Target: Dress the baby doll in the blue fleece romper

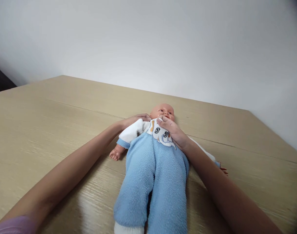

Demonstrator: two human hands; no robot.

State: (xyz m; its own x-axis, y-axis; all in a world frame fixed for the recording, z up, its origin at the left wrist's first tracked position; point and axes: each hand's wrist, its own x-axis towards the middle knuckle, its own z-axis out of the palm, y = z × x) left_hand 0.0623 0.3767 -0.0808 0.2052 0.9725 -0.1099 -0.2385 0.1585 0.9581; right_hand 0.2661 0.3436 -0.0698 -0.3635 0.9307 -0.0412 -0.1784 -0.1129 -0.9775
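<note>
A baby doll [163,111] lies on its back on the table, its head at the far end and its legs toward me. It wears a fleecy blue and white outfit [141,169] with an animal face sewn on the chest. My left hand [136,119] is closed on the outfit at the doll's shoulder, close to the neck; its fingertips are partly hidden. Across the upper chest lies my right hand [171,130], thumb and fingers gripping the outfit's neckline just under the chin. Both doll arms stretch out sideways.
The wooden table [53,130] extends around the doll on all sides, with a thin seam running across it. Behind its far edge rises a pale wall [148,42]. A dark object [1,79] shows at the left edge.
</note>
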